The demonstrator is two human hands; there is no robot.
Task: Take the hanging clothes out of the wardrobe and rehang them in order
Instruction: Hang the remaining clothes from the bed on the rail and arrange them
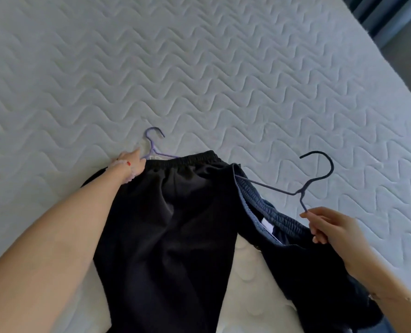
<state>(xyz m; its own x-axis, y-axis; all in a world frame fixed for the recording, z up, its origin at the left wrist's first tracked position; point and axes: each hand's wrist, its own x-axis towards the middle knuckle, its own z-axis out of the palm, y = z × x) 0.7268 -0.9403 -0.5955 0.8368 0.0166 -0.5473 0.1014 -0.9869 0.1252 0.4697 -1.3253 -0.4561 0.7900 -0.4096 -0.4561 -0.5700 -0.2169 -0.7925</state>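
Head view: trouser legs cut off at the lower edge.
Hangers: two; lilac hanger [154, 145] partly hidden under black trousers [168, 227] on mattress [223, 68].
Left hand [132, 164]: grip hidden.
Right hand [329, 227]: dark hanger [302, 188] and blue-waisted trousers [271, 219] pinched.

1. Quilted white mattress [223, 68], bearing all the items.
2. Black trousers [166, 224], laid flat, elastic waistband far from the camera.
3. Lilac hanger [154, 145] at that waistband; left hand [132, 163] touches it.
4. Dark hanger [316, 179], gripped by the right hand [331, 227].
5. Navy garment [295, 255] with blue waistband, on the dark hanger.
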